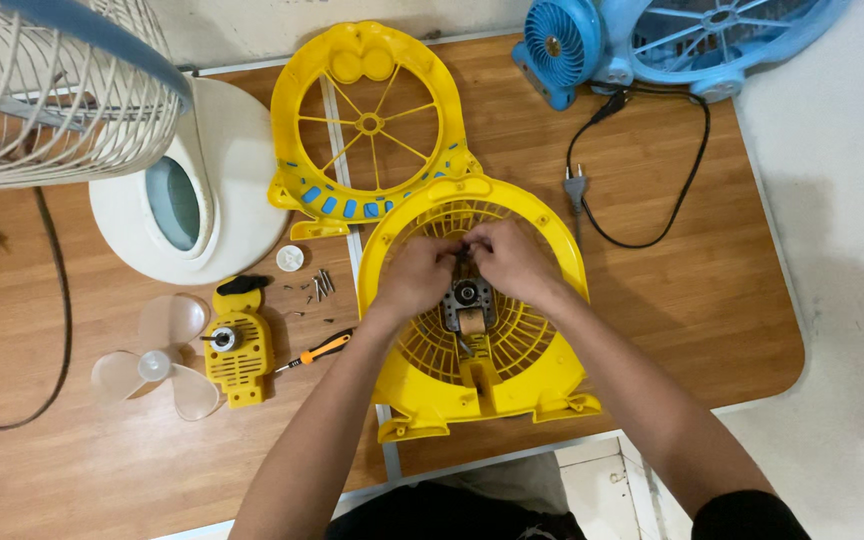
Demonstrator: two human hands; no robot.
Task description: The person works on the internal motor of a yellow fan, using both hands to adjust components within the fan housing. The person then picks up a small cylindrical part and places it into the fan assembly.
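Note:
A yellow fan housing (542,375) with a round grille lies in front of me on the wooden table (712,290). A small metal motor (469,296) sits at the grille's centre. My left hand (414,275) and my right hand (508,258) meet just above the motor, fingertips pinched together on something small at its top; what they pinch is hidden. A second yellow fan cover (367,120) with blue tabs lies beyond the housing.
Left of the housing lie an orange-handled screwdriver (317,351), several loose screws (320,285), a white cap (290,257), a yellow motor mount (235,345) and a clear propeller (157,362). A white fan base (232,180), wire guard (52,90), blue fans (652,40) and black plug cord (642,180) surround them.

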